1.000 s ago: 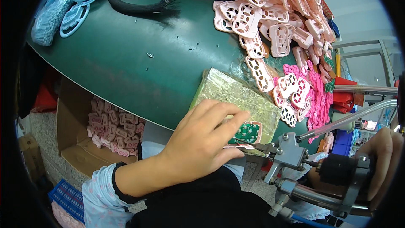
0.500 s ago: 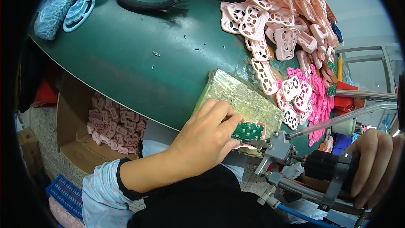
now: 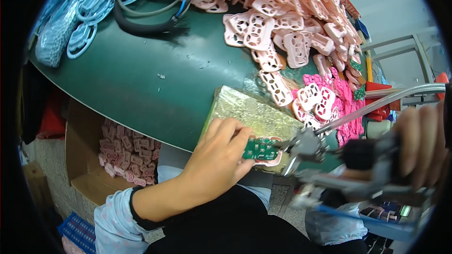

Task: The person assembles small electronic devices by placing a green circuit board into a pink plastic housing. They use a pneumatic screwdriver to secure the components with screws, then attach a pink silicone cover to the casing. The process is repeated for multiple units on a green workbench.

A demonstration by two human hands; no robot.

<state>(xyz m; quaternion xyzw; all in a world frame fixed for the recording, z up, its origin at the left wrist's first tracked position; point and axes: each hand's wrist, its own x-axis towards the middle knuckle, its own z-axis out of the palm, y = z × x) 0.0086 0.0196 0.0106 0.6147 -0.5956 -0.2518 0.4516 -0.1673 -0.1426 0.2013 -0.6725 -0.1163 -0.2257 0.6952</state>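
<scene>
My left hand (image 3: 219,153) pinches the left end of a small green circuit board (image 3: 263,150). Under the board, the rim of a pink plastic shell (image 3: 270,162) shows. Both rest on the near part of a yellowish, film-wrapped block (image 3: 242,110) on the table. My right hand (image 3: 420,146), blurred at the right, is wrapped round the black body of a power screwdriver (image 3: 362,155) with a metal head and a clear feed tube. Its tip comes close to the board's right end; blur hides whether they touch.
A large heap of pale pink shells (image 3: 301,47) fills the far right, beside bright pink button pads (image 3: 343,108). Blue plastic parts (image 3: 89,7) and a cable bundle (image 3: 146,28) lie far left. Small screws (image 3: 161,76) dot the green table. Below stands a carton (image 3: 84,160) of pink pieces.
The whole view has shifted. My right hand and the screwdriver have turned from sharp to blurred with motion. My left hand keeps hold of the board, which now covers the shell's left part.
</scene>
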